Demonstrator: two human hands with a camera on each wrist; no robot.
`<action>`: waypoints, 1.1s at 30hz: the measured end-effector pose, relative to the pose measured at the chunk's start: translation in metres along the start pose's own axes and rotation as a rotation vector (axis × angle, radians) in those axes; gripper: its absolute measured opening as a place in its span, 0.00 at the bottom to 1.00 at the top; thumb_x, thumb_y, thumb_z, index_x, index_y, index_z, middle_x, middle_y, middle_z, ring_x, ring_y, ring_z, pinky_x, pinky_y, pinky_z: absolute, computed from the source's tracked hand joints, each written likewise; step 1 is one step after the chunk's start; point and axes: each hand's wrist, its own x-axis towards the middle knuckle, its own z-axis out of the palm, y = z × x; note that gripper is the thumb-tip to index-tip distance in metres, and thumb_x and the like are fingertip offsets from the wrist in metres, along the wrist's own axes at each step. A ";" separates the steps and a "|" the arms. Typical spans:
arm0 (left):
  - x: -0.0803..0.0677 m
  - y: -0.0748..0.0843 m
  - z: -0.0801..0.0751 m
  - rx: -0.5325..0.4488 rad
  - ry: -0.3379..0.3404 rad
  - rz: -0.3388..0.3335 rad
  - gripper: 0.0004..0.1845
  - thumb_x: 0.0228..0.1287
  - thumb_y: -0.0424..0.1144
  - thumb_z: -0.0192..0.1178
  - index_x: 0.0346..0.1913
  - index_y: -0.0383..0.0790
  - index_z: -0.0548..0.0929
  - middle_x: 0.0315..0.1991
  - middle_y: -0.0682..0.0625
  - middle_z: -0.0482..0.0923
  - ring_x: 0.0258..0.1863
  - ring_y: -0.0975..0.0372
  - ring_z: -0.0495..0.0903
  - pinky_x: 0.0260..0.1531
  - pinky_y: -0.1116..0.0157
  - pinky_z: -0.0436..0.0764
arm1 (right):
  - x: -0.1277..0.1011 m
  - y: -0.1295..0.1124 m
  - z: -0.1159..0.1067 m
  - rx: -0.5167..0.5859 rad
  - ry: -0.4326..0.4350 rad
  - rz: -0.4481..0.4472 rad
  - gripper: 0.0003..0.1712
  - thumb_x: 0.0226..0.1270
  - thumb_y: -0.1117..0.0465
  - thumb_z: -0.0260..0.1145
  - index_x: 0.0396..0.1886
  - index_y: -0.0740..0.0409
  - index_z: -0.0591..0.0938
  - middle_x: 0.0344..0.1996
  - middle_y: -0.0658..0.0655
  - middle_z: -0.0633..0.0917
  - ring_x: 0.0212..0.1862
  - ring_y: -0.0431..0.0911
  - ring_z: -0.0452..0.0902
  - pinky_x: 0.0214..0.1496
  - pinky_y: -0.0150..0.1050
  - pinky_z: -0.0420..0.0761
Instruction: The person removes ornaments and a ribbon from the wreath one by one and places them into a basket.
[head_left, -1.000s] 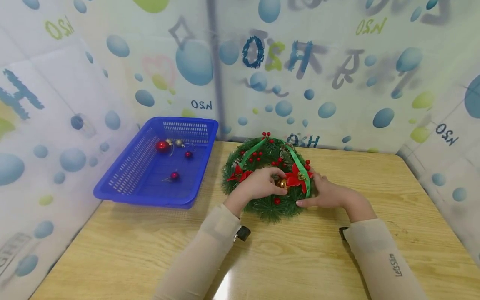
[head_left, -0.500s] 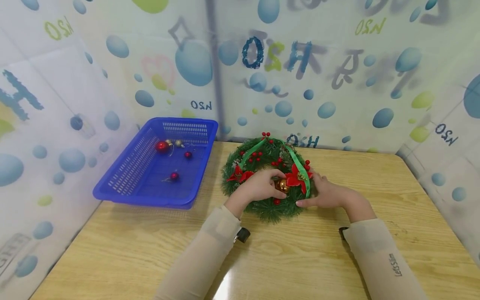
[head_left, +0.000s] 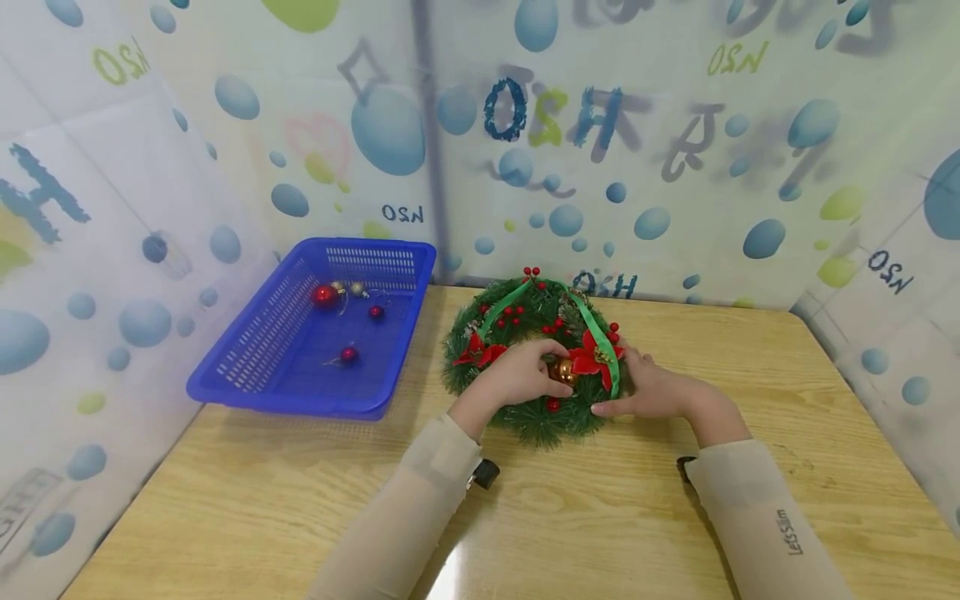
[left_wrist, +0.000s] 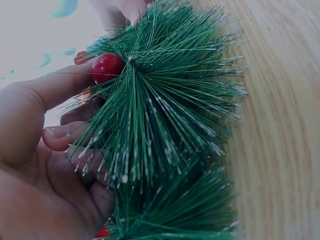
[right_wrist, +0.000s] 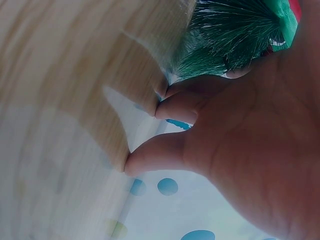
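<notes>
A green Christmas wreath [head_left: 543, 429] lies on the table, with red berries, red poinsettias [head_left: 596, 358] and a green ribbon [head_left: 594, 321]. My left hand [head_left: 521, 371] reaches into its centre, thumb and forefinger pinching a shiny gold bauble [head_left: 567, 372] beside the right poinsettia. In the left wrist view, this hand's other fingers curl behind the green needles [left_wrist: 150, 115], partly hidden. At the wreath's right side, my right hand [head_left: 660, 390] grips the rim, thumb in front. Several of its fingers [right_wrist: 160, 152] touch the tabletop in the right wrist view.
A blue plastic basket [head_left: 300, 404] stands left of the wreath. Inside are a large red bauble [head_left: 325, 295], smaller dark red baubles [head_left: 348, 355] and a pale gold one [head_left: 357, 288]. A printed curtain wall [head_left: 600, 208] rises behind the wooden table [head_left: 585, 517].
More of the gold bauble shows between my left thumb and forefinger than a second ago. My right hand has stayed at the wreath's right side. The basket has not moved.
</notes>
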 end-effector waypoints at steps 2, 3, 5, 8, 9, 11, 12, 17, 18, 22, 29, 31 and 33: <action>0.000 0.001 0.000 0.004 0.001 0.000 0.30 0.67 0.45 0.76 0.70 0.51 0.79 0.34 0.50 0.85 0.26 0.60 0.75 0.30 0.62 0.74 | 0.000 0.000 0.000 0.002 -0.001 0.005 0.85 0.59 0.21 0.70 0.85 0.69 0.30 0.84 0.79 0.36 0.82 0.80 0.27 0.77 0.81 0.45; -0.001 0.001 -0.001 0.006 0.002 0.002 0.30 0.67 0.45 0.76 0.70 0.51 0.79 0.34 0.49 0.84 0.26 0.60 0.75 0.30 0.62 0.74 | 0.000 0.000 0.000 0.004 -0.001 0.008 0.85 0.59 0.21 0.70 0.85 0.69 0.30 0.84 0.79 0.36 0.82 0.79 0.27 0.78 0.81 0.45; -0.002 0.002 -0.001 0.011 0.001 0.005 0.30 0.67 0.45 0.76 0.70 0.51 0.79 0.32 0.49 0.84 0.26 0.60 0.75 0.30 0.62 0.74 | -0.001 -0.001 0.000 0.005 0.000 0.010 0.85 0.59 0.21 0.70 0.85 0.69 0.30 0.84 0.78 0.36 0.83 0.79 0.27 0.78 0.80 0.45; -0.003 0.003 -0.002 0.020 -0.001 0.009 0.29 0.68 0.45 0.75 0.70 0.50 0.79 0.29 0.49 0.83 0.24 0.60 0.74 0.28 0.62 0.73 | -0.002 0.000 -0.001 0.001 0.001 0.008 0.85 0.59 0.21 0.70 0.85 0.69 0.30 0.84 0.78 0.36 0.83 0.79 0.26 0.78 0.80 0.44; -0.003 0.003 -0.002 0.021 -0.002 0.010 0.29 0.68 0.45 0.75 0.70 0.50 0.79 0.28 0.49 0.82 0.24 0.60 0.74 0.28 0.62 0.72 | -0.002 0.000 -0.001 -0.001 0.002 0.008 0.85 0.59 0.21 0.70 0.85 0.69 0.30 0.84 0.78 0.36 0.83 0.78 0.26 0.78 0.80 0.44; -0.003 0.003 -0.003 0.016 -0.001 0.013 0.29 0.68 0.45 0.75 0.70 0.50 0.79 0.26 0.50 0.81 0.23 0.61 0.73 0.27 0.63 0.72 | -0.002 0.000 -0.001 -0.004 0.002 0.007 0.85 0.59 0.21 0.70 0.85 0.69 0.30 0.84 0.78 0.35 0.83 0.78 0.26 0.78 0.80 0.44; -0.003 0.003 -0.003 0.010 0.000 0.013 0.29 0.68 0.45 0.75 0.70 0.50 0.79 0.26 0.50 0.81 0.23 0.61 0.73 0.27 0.63 0.71 | -0.001 0.000 -0.001 -0.007 0.002 0.006 0.85 0.60 0.21 0.70 0.85 0.69 0.29 0.84 0.78 0.36 0.83 0.78 0.26 0.78 0.80 0.44; -0.003 0.000 -0.007 -0.047 0.005 0.028 0.28 0.69 0.44 0.74 0.69 0.49 0.78 0.26 0.50 0.81 0.24 0.61 0.73 0.28 0.64 0.72 | 0.000 0.001 0.001 -0.014 0.006 0.000 0.85 0.60 0.20 0.69 0.85 0.69 0.29 0.84 0.78 0.36 0.82 0.79 0.26 0.78 0.80 0.43; -0.004 0.000 -0.008 -0.058 0.004 0.031 0.28 0.69 0.44 0.74 0.69 0.49 0.78 0.26 0.50 0.82 0.24 0.60 0.73 0.28 0.63 0.72 | 0.000 0.001 0.001 -0.015 0.006 -0.001 0.85 0.60 0.20 0.69 0.85 0.69 0.29 0.84 0.78 0.36 0.82 0.79 0.26 0.78 0.80 0.43; -0.006 0.001 -0.012 -0.090 -0.002 0.041 0.28 0.69 0.45 0.74 0.68 0.48 0.78 0.28 0.48 0.83 0.24 0.60 0.73 0.29 0.62 0.72 | 0.000 0.001 0.001 -0.011 0.006 0.002 0.85 0.59 0.20 0.69 0.85 0.69 0.29 0.84 0.79 0.35 0.82 0.79 0.26 0.78 0.80 0.43; -0.010 0.005 -0.017 -0.102 0.011 0.062 0.27 0.70 0.44 0.73 0.68 0.46 0.78 0.32 0.48 0.86 0.27 0.60 0.76 0.30 0.63 0.73 | 0.000 0.001 0.001 -0.004 0.007 0.006 0.85 0.59 0.20 0.69 0.85 0.68 0.29 0.84 0.78 0.35 0.83 0.78 0.26 0.79 0.80 0.43; -0.011 0.006 -0.019 -0.102 0.021 0.060 0.27 0.70 0.44 0.73 0.69 0.46 0.78 0.32 0.48 0.86 0.27 0.60 0.77 0.31 0.63 0.73 | 0.000 0.001 0.001 -0.001 0.008 0.000 0.85 0.59 0.21 0.70 0.85 0.68 0.29 0.84 0.77 0.35 0.83 0.78 0.25 0.78 0.80 0.43; -0.011 0.007 -0.021 -0.102 0.030 0.058 0.28 0.70 0.44 0.73 0.69 0.45 0.77 0.32 0.49 0.86 0.28 0.60 0.77 0.31 0.63 0.73 | 0.000 0.001 0.001 0.002 0.008 -0.005 0.85 0.60 0.21 0.70 0.85 0.67 0.29 0.84 0.77 0.35 0.83 0.78 0.25 0.79 0.80 0.42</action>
